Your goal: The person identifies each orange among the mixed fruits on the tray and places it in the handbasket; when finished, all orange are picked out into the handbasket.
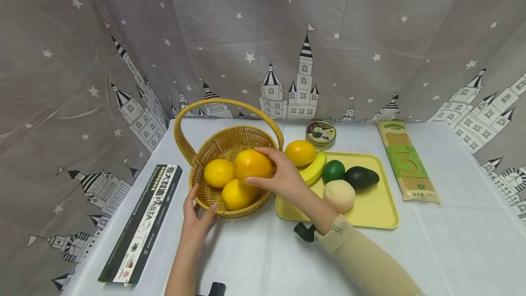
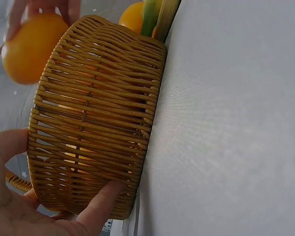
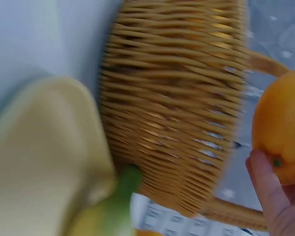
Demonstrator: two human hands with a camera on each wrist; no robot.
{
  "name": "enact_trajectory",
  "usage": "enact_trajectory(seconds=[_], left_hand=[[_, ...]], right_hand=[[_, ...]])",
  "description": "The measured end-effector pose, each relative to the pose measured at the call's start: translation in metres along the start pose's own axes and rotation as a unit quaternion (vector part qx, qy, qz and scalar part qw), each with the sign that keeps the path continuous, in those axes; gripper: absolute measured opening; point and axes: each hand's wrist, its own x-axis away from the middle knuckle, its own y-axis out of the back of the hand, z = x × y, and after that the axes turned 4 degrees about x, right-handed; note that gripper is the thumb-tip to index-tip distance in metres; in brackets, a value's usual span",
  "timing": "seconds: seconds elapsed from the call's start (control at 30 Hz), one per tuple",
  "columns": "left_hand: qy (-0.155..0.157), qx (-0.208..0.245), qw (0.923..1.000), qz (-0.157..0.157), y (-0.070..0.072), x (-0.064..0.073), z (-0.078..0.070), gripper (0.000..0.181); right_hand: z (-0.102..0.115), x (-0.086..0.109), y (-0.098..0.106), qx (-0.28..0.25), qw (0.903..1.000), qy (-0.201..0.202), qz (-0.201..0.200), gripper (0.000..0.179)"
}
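My right hand (image 1: 287, 178) pinches an orange (image 1: 252, 166) between thumb and fingers over the right half of a wicker basket (image 1: 240, 132). In the right wrist view, a small green stem mark shows on this orange (image 3: 280, 123), beside my fingertips. Two more oranges lie inside the basket, one at the left (image 1: 218, 173) and one nearer the front (image 1: 239, 197). My left hand (image 1: 197, 219) holds the basket's near left side. Seen from the left wrist, its thumb (image 2: 105, 199) presses the woven wall while other fingers reach the rim. The basket's handle (image 1: 230, 101) stands up at the back.
Right of the basket, a yellow tray (image 1: 376, 209) carries a banana (image 1: 314, 169), a green fruit (image 1: 333, 171), an avocado (image 1: 361, 177), a peach (image 1: 339, 195) and another orange (image 1: 301, 152). Behind it is a round tin (image 1: 320, 133). Pasta packs lie far right (image 1: 408, 161) and left (image 1: 141, 223).
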Motion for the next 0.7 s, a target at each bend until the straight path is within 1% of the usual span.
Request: enact_trajectory(seconds=[0.1, 0.23, 0.33, 0.7], left_hand=[[-0.001, -0.008, 1.0000, 0.000, 0.000, 0.000, 0.000, 0.081], [-0.003, -0.012, 0.9999, 0.001, 0.000, 0.001, 0.000, 0.081], [-0.003, -0.012, 0.9999, 0.000, 0.000, 0.001, -0.001, 0.081], [-0.011, -0.007, 0.9999, 0.002, 0.000, -0.001, 0.001, 0.080]], right_hand=[[-0.006, -0.008, -0.012, 0.016, 0.9999, 0.000, 0.003, 0.075], [-0.012, -0.017, -0.024, 0.030, 0.9993, 0.020, -0.001, 0.077], [-0.013, -0.024, -0.031, 0.043, 0.9987, 0.027, -0.008, 0.077], [-0.014, -0.036, -0.041, 0.087, 0.9961, 0.004, -0.016, 0.075]])
